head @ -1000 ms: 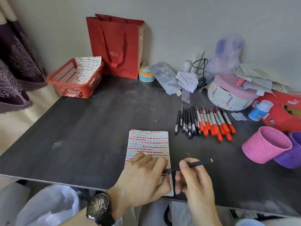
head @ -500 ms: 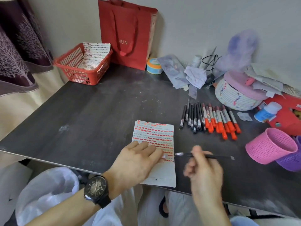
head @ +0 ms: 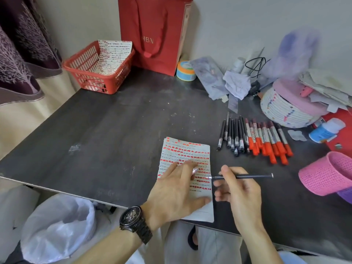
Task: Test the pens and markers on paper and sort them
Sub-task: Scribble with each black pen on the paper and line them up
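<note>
**Pen held at the edge of a marked paper**

The near corner of the paper (head: 187,149) hangs past the table (head: 114,134) edge, and the left hand (head: 175,191) covers much of its lower left part. A small shiny thing at that hand's fingertips is too blurred to name. The writing between the red marks is too small to read. To the right of the paper a purple cup (head: 345,195) is cut off by the frame and half hidden behind a pink cup (head: 327,174) lying on its side.

The paper lies flat near the front edge of the table. Rows of short red dashes fill most of it, and only the nearest strip is bare. The left hand, with a watch (head: 135,223) on its wrist, rests on it, fingers spread and straight. The right hand (head: 238,191), just right of the paper, pinches a thin black pen (head: 247,176) between thumb and forefinger. The pen lies almost level, its silver tip at the paper's right edge. Whether the tip touches the sheet cannot be told.

Beyond the paper and to its right, black pens (head: 233,134) and red-capped markers (head: 270,141) lie side by side in a row. Far to its left, at the back, a red basket (head: 95,77) holds another marked sheet
</note>
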{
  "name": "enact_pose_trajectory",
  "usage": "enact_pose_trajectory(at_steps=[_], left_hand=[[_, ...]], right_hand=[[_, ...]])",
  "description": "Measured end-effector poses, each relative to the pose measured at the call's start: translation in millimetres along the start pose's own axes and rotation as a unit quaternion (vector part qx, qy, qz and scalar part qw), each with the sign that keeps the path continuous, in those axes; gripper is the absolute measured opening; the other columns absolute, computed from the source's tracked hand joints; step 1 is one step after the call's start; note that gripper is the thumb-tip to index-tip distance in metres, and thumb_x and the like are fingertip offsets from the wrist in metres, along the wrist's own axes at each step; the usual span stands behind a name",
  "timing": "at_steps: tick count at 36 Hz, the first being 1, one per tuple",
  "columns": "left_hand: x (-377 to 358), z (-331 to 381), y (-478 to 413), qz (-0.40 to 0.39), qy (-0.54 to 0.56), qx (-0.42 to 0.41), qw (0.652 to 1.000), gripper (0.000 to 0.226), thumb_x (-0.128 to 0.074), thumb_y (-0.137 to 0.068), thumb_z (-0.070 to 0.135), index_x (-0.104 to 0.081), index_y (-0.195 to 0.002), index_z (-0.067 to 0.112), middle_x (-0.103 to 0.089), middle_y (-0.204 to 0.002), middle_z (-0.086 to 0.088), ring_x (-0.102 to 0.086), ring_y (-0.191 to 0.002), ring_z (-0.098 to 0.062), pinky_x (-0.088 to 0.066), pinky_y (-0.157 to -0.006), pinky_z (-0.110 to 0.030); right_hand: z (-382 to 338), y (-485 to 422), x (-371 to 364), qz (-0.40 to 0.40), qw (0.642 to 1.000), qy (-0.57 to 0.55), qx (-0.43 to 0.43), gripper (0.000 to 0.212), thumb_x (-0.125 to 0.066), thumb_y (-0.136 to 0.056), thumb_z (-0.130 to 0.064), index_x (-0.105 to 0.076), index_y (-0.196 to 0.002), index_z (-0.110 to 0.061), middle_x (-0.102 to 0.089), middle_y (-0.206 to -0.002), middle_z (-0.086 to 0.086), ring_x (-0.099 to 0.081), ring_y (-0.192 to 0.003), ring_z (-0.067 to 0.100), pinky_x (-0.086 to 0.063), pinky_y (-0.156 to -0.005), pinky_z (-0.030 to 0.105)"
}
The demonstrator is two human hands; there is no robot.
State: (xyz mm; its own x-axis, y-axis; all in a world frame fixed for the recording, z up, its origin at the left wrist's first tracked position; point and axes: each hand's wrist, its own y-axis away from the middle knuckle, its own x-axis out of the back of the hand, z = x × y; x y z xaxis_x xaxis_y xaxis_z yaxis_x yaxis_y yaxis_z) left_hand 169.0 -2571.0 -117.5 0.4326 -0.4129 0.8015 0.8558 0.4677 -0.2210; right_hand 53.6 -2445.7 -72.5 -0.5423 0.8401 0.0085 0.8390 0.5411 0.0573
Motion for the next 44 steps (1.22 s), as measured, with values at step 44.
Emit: enact_pose_trajectory(at_steps=[44], left_hand=[[2.2, 3.3, -3.0, 0.002, 0.009, -0.003, 1.0, 0.087, -0.065, -0.074, 0.071, -0.032, -0.145, 0.032, -0.047, -0.15, 0.012, -0.011, -0.13, 0.013, -0.029, -0.109, -0.027]], right_hand=[[43.6, -8.4, -5.2, 0.055, 0.971, 0.195, 0.126, 0.033, -0.065, -0.075, -0.025, -0.04, -0.054, -0.022, -0.041, -0.042, -0.007, -0.035, -0.043, 0.005, -0.032, -0.043, 0.018]])
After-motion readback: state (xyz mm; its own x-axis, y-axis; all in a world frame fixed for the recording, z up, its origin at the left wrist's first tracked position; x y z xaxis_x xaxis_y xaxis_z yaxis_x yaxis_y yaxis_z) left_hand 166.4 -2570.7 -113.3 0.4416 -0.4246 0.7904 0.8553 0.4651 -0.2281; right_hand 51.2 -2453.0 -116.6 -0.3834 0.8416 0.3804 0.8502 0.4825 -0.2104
